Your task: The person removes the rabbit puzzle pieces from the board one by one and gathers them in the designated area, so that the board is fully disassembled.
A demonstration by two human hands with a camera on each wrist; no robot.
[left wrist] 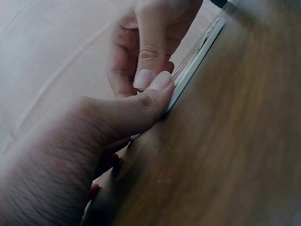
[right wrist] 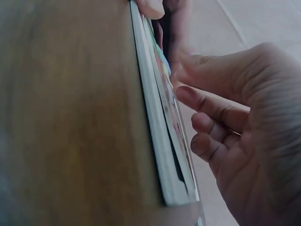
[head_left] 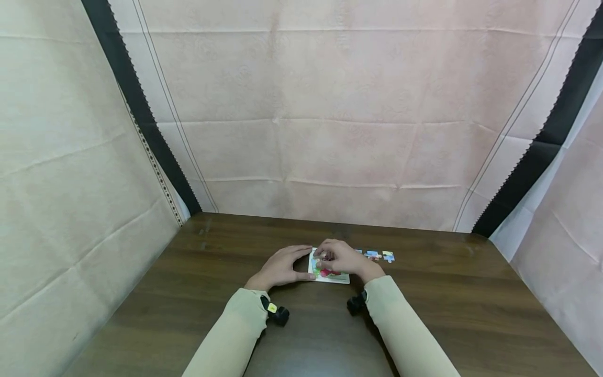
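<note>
A small jigsaw puzzle board [head_left: 334,279] with a white border and a colourful picture lies on the table. My left hand [head_left: 282,266] holds its left side, the thumb [left wrist: 162,82] on the near left corner and the other fingers toward the far edge. Above the picture, my right hand [head_left: 346,259] reaches in with bent fingers, thumb and index finger close together at the surface. In the right wrist view a bluish edge [right wrist: 163,63] stands slightly raised near these fingertips; whether they pinch a piece cannot be made out. The right hand hides part of the picture.
Loose puzzle pieces lie just right of the board, among them a blue and pink one [head_left: 372,255] and a blue and yellow one [head_left: 388,256]. The brown wooden table [head_left: 226,272] is bounded by pale cloth walls [head_left: 330,131] at the back and sides.
</note>
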